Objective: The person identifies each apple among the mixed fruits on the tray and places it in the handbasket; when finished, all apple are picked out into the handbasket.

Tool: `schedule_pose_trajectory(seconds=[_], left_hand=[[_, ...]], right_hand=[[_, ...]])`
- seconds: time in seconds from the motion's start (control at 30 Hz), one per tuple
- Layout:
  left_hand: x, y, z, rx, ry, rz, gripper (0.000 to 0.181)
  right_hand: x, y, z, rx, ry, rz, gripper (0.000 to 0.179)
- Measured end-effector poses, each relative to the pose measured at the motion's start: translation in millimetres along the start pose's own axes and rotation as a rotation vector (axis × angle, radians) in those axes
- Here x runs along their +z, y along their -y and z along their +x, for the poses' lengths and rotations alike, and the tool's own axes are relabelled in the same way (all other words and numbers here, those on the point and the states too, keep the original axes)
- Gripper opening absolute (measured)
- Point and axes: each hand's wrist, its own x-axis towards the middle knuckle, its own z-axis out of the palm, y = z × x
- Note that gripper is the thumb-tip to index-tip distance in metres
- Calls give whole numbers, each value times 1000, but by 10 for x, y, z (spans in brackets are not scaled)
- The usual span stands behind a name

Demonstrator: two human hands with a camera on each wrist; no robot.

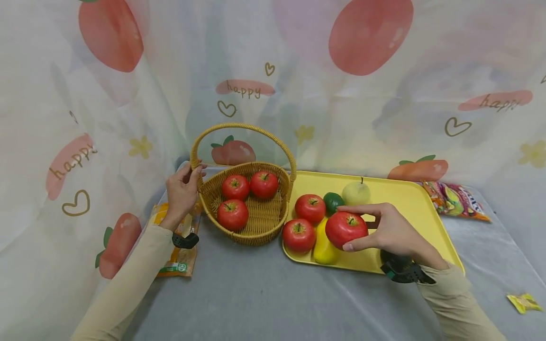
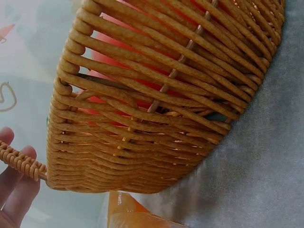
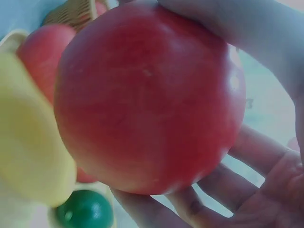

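My right hand grips a red apple between thumb and fingers, over the yellow tray. In the right wrist view that apple fills most of the picture. My left hand pinches the left foot of the handle of a wicker basket; the left wrist view shows fingertips on the woven handle. Three red apples lie in the basket. On the tray are two more red apples, a yellow mango-shaped fruit, a green lime-like fruit and a pale round pear.
An orange snack packet lies left of the basket, beneath the left forearm. A colourful snack bag is right of the tray. A small yellow wrapped sweet sits at far right. A dark round thing is partly hidden under the right wrist.
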Motion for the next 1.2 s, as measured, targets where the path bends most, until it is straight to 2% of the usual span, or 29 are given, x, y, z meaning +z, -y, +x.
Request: schedule_pose_trajectory(seconds=[0.27,0.5,0.67,0.87,1.2], left_hand=[[-1,-35,-3,-6,3,12,32],[-8,-18,2,-11,11,7,33],[-13,-9,6,-9,17,6,34],[-5,6,4,-7,19,5,34],[-1,45,9,0,19,4,33]], right_hand=[[103,213,174,2,1,101,69],[275,354,390,-105,-11,97,67],[410,435,543,-139,8,113,69],[600,503,718,-124,65,195,70],[836,589,979,-76,100,214,71]])
